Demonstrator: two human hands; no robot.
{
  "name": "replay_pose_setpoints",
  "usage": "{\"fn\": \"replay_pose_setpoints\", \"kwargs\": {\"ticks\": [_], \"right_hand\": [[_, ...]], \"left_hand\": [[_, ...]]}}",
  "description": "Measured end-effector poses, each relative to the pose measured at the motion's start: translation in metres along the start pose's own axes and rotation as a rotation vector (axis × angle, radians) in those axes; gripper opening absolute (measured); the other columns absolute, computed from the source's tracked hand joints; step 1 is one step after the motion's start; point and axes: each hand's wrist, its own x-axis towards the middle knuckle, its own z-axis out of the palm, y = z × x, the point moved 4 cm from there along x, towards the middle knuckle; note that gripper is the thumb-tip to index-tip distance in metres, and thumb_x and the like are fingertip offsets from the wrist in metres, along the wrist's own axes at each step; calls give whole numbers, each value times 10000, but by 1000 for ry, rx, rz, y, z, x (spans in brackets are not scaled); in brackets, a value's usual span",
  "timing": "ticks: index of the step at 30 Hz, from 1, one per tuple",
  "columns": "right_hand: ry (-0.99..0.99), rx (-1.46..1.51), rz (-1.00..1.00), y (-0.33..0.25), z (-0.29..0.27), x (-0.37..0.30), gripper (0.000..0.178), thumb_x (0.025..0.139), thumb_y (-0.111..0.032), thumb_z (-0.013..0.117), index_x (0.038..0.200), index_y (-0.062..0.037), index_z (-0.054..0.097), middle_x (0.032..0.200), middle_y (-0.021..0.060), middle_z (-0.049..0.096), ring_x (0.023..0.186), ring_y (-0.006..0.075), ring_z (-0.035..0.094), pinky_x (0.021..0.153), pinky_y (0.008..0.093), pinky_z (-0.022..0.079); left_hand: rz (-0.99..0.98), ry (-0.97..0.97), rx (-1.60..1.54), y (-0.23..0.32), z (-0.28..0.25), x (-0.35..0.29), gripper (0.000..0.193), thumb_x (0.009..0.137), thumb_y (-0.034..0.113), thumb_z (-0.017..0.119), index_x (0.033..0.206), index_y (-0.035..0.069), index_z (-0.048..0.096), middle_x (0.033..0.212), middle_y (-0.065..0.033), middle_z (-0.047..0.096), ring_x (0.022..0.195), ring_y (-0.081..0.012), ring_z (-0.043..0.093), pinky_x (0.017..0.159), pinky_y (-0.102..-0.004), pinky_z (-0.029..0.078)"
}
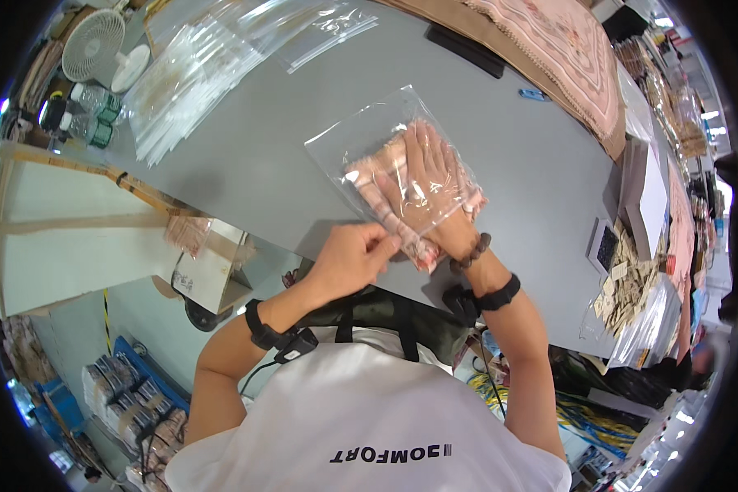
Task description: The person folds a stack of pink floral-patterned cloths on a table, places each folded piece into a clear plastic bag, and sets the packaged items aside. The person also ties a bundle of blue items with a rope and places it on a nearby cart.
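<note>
A clear plastic bag [336,141] lies at a slant on the grey table, partly round a folded pink patterned cloth [372,187]. My right hand [428,176] is inside the bag, lying flat on the cloth with its fingers stretched out. A corner of the cloth sticks out at the bag's near edge, by my right wrist. My left hand [354,258] is closed in a pinch at that near edge, left of the cloth corner. Its fingertips meet at the plastic; the exact grip is partly hidden.
Stacked clear bags [197,82] lie at the far left, near water bottles [90,115] and a white fan [94,45]. Pink patterned cloths [558,57] are piled at the far right. Small beige tags [627,283] lie at the right edge, and a blue clip [533,94] lies beyond the bag.
</note>
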Motion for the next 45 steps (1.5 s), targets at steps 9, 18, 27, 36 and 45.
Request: {"fn": "replay_pose_setpoints", "kwargs": {"ticks": [9, 18, 27, 36, 45], "right_hand": [[3, -31, -191, -56, 35, 43, 865, 919, -572, 569, 1458, 84, 408, 1525, 330, 380, 1484, 456, 283, 1223, 524, 220], [-88, 121, -270, -48, 22, 32, 874, 886, -419, 662, 1487, 129, 342, 1563, 364, 295, 1485, 507, 254, 1228, 569, 197], [99, -8, -290, -33, 17, 18, 697, 853, -364, 670, 1373, 77, 527, 1400, 286, 533, 1345, 432, 487, 1149, 504, 365], [-40, 47, -368, -20, -9, -4, 766, 870, -482, 727, 1421, 9, 523, 1464, 275, 492, 1420, 435, 416, 1196, 539, 304], [-199, 125, -381, -6, -14, -20, 1107, 782, -658, 732, 1554, 7, 301, 1595, 279, 290, 1518, 428, 218, 1245, 534, 173]], "left_hand": [[88, -130, 350, 25, -41, -11, 313, 1014, 298, 638, 981, -5, 710, 652, -25, 661, 528, -120, 595, 489, -283, 459], [498, 443, 643, 28, -89, 37, 477, 1002, 235, 587, 1444, 65, 530, 1332, -150, 543, 1154, -346, 552, 1021, -424, 453], [424, 342, 874, 41, -84, 41, 479, 1016, 272, 547, 1457, 86, 526, 1404, -149, 513, 1261, -357, 493, 1074, -464, 398], [562, 370, 979, 15, -87, 53, 551, 1066, 413, 420, 1551, 153, 426, 1622, -139, 359, 1504, -352, 300, 1181, -495, 251], [669, 376, 1198, 24, -75, 42, 693, 942, 553, 599, 1513, 179, 482, 1576, -149, 414, 1472, -373, 335, 1196, -493, 262]]}}
